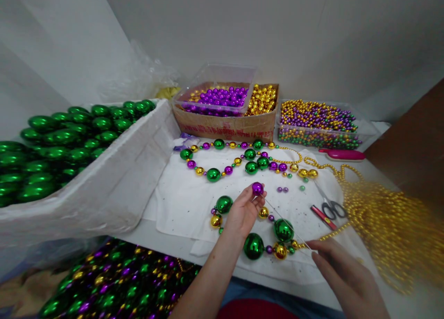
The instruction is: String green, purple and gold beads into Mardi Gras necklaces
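Pinched in the fingertips of my left hand (243,213) is a shiny purple bead (257,189). A thin pale cord (277,209) runs taut from that bead down to my right hand (347,275), whose thumb and forefinger are closed on its other end. Below and around my left wrist lies a strand with big green beads (254,246), gold beads (280,251) and small purple ones. Part of that strand is hidden behind my left hand and forearm. A gold bead chain (333,232) leads off from it to the right.
Another bead strand (213,174) lies farther back on the white cloth (173,210). Scissors (333,209) and a red cutter (323,217) lie right, beside piled gold chains (398,235). A foam box (152,157) of green beads, a cardboard box (222,127) and a clear tub (321,138) surround the workspace.
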Tool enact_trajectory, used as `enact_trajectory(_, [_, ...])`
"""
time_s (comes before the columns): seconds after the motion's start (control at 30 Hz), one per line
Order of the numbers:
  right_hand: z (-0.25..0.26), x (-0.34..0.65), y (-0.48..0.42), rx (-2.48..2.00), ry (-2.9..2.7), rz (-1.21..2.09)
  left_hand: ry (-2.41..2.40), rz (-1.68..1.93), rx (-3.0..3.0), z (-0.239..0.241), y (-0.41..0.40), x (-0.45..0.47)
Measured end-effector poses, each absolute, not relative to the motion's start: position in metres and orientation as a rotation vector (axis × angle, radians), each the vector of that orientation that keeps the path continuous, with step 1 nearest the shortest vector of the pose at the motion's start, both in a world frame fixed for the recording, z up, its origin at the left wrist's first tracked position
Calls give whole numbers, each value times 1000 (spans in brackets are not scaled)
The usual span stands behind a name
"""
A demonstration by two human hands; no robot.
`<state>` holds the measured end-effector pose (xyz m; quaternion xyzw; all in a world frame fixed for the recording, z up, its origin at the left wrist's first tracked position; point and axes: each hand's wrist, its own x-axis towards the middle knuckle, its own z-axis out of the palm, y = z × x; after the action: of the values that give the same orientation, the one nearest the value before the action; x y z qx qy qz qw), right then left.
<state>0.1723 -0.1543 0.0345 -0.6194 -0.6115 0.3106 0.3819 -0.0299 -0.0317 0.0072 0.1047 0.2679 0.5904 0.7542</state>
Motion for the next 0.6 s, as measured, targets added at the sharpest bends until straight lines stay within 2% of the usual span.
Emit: enact_trajectory(0.6, [10,169,-142,-1583,-1293,1086,593,1235,403,12,-42,-18])
